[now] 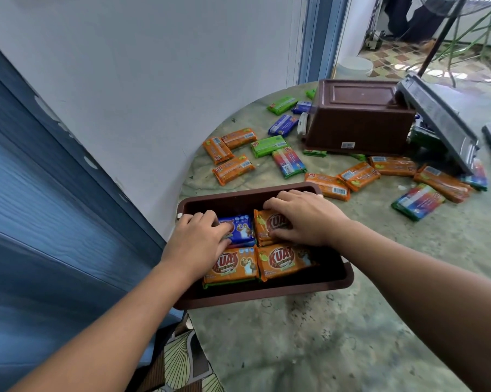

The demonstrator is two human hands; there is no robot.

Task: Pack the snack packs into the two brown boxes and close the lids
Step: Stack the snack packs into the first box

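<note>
A: Where are the hands?
B: Both inside the open brown box (266, 292) at the bench (323, 335) edge. The left hand (199, 239) grips a blue snack pack (242, 226) with curled fingers; the right hand (306, 219) grips an orange snack pack (269, 224) beside it.
A: And the rest?
B: Two more orange packs (283, 260) lie nearer in that box. Beyond it, loose packs (233, 168) scatter around an overturned brown box (360, 123) and a grey lid (442, 120).

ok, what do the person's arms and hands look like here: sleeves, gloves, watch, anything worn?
Both arms are bare as far up as the frame shows: no sleeve in view. The left hand and right hand wear no gloves. No watch, wristband or ring can be seen on either; some fingers are partly hidden, so a small ring cannot be ruled out.
</note>
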